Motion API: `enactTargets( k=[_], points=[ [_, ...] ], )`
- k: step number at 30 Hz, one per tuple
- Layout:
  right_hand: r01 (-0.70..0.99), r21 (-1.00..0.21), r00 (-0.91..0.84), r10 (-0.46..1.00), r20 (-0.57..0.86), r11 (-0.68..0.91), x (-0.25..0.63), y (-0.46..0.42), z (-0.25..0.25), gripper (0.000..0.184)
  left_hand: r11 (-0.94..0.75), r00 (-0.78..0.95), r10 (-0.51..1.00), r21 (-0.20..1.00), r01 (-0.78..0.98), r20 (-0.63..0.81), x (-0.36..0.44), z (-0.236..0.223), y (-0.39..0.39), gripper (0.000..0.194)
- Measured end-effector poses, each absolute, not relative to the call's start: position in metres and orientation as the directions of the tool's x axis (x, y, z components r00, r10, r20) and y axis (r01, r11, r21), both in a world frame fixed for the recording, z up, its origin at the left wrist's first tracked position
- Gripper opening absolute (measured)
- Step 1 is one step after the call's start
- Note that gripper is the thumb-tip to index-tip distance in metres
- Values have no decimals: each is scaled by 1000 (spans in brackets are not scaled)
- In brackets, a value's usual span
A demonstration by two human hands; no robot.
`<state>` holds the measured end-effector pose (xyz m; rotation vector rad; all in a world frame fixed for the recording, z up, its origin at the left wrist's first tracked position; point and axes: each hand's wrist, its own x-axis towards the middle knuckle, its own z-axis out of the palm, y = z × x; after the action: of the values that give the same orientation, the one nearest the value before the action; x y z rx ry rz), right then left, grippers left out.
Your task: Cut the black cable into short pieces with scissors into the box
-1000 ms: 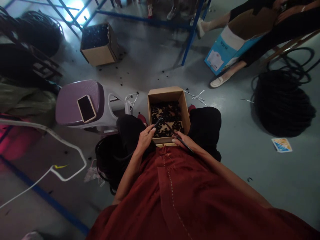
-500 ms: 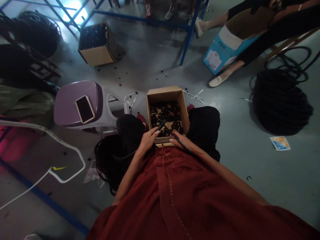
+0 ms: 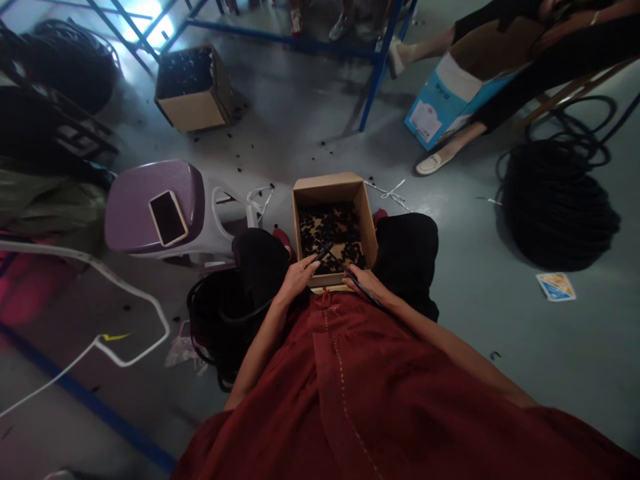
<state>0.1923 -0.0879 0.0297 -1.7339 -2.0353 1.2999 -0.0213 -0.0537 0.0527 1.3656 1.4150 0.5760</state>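
Over the cardboard box [image 3: 331, 181] between my knees, my left hand [image 3: 296, 277] is closed around a black rubber strip [image 3: 325, 251], its end pointing up and to the right. My right hand [image 3: 370, 283] grips a slim dark tool that looks like scissors [image 3: 371, 296]. The tool's thin tips reach toward the strip's end; whether they touch is too small to tell. Many short black pieces [image 3: 330, 223] lie scattered on the box bottom. Beside my left leg sits a coil of black strip [image 3: 217, 320].
A purple stool [image 3: 133, 210] with a phone [image 3: 169, 218] stands to the left. Another box [image 3: 197, 111] of black pieces is farther back. At right are a big black coil [image 3: 557, 207] and a seated person's leg beside a blue-white box [image 3: 435, 110]. A white bent tube [image 3: 150, 300] crosses the left.
My left hand has shifted slightly right and down with the strip, bringing its end closer to the tool's tips. My right hand stays nearly in place. The view has turned slightly.
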Motion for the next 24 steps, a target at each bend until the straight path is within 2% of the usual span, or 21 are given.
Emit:
enactTargets(
  k=[11,18,24],
  points=[
    [796,-604,-288,856,-429,-35,195,-86,14,17,182,224,916,843,506,-332,-25,33,-50,36],
    [856,-517,-291,832,-472,7,194,-85,8,19,96,226,906,696,712,-357,-24,13,-51,37],
    [883,-466,-307,819,-486,55,192,-83,9,20,44,239,894,604,796,-380,-25,10,-52,41]
  ],
)
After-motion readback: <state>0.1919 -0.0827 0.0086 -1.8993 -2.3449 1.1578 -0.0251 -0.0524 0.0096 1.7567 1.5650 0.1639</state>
